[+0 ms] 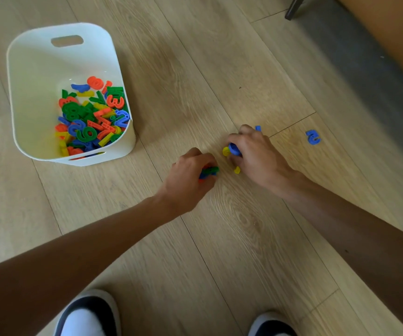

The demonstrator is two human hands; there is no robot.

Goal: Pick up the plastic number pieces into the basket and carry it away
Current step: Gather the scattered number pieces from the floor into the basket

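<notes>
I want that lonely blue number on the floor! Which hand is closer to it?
The right hand: the blue number lies just past it on the floor. The left hand is farther, on the basket side.

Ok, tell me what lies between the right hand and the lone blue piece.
Head view: only bare wood floor between the right hand and the blue piece.
</notes>
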